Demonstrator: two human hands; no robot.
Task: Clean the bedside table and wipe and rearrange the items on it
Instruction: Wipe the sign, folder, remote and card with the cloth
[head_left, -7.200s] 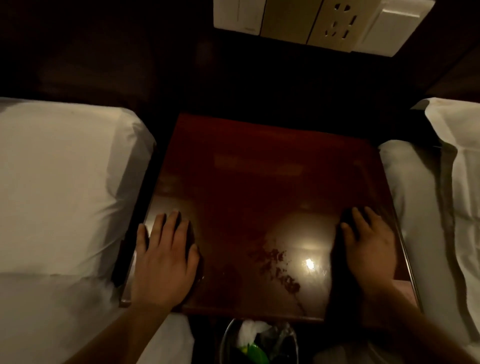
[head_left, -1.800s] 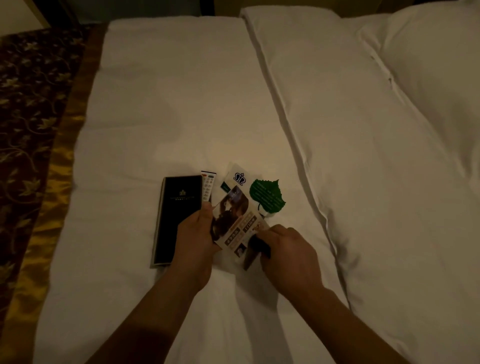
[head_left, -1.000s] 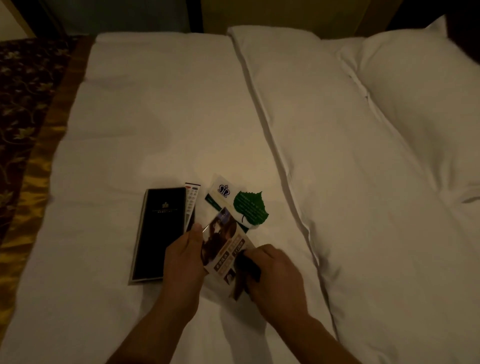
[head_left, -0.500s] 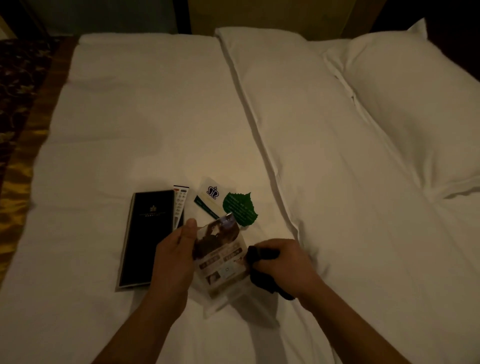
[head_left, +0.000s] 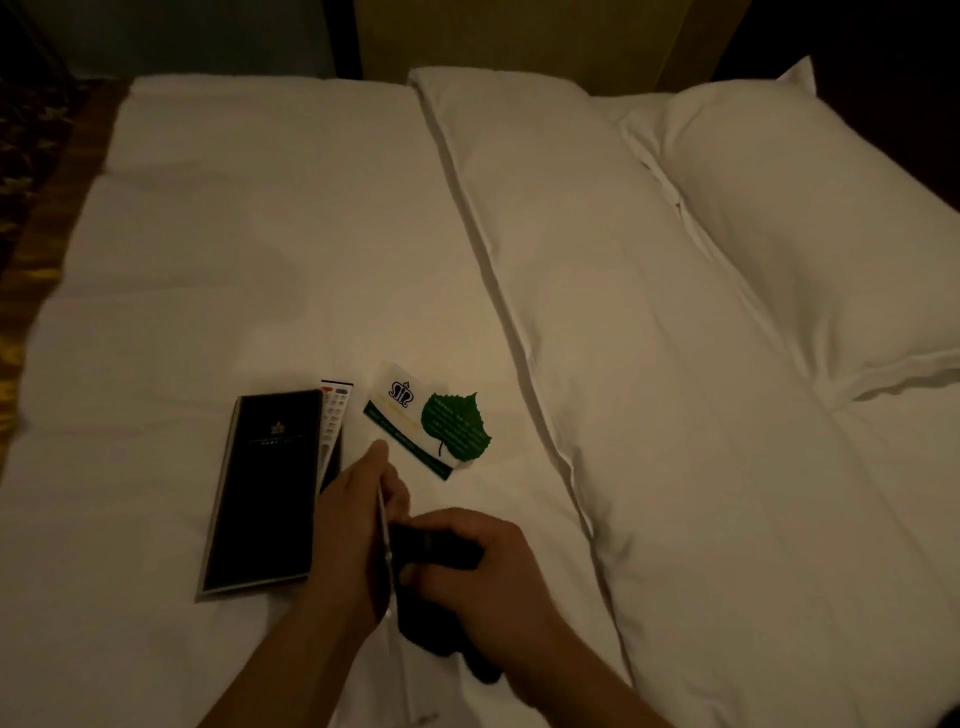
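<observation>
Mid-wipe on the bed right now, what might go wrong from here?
The card, edge-on in the left hand, may bend or slip as the right hand rubs it with the dark cloth. The remote lies partly under the black folder; lifting the folder might drag it. The green leaf card lies loose nearby, easily brushed away.

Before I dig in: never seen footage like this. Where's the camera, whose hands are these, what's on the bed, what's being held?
No robot here: a person's two bare hands, filmed by one wide-angle camera on their head, looking down. On the white bed lie a black folder, a remote control beside it, a white crest card and a green leaf card overlapping it. The left hand grips a thin card, seen edge-on; the right hand holds a dark cloth against it, apparently wiping.
</observation>
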